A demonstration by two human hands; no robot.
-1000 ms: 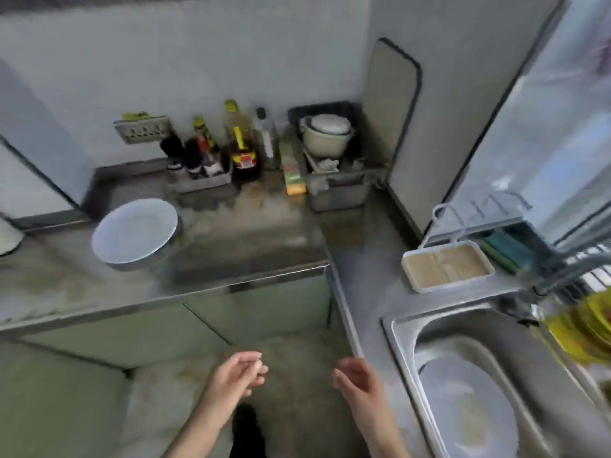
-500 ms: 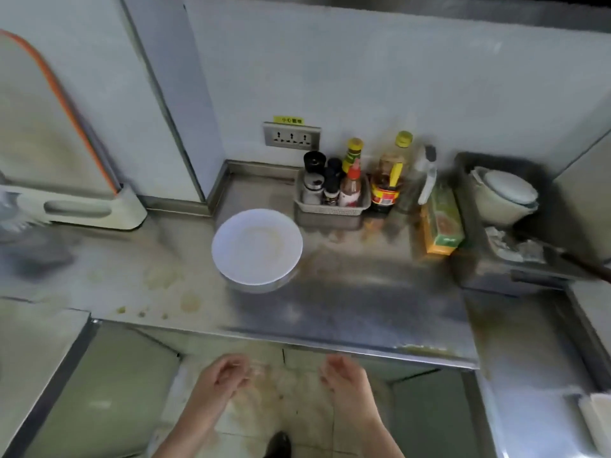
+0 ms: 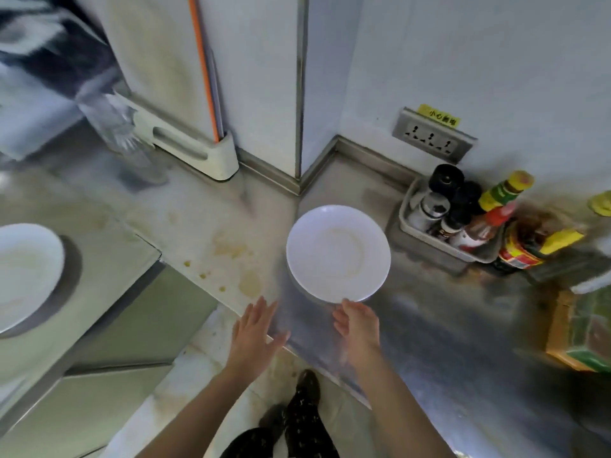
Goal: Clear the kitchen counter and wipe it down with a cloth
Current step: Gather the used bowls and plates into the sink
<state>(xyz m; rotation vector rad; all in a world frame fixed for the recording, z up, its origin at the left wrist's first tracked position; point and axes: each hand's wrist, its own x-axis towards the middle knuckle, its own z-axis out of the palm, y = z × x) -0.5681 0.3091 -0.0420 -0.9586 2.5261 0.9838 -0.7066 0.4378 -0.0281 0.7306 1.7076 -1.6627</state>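
You're holding your left hand (image 3: 254,332) with fingers spread; your right hand (image 3: 357,322), fingers together, is touching the empty plate (image 3: 337,252); the tray (image 3: 405,217) is holding bottles (image 3: 439,206).

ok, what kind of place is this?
Most likely a small home kitchen, well used: a stained stainless counter, a white plate on it, and a tray of condiment bottles below a wall socket.
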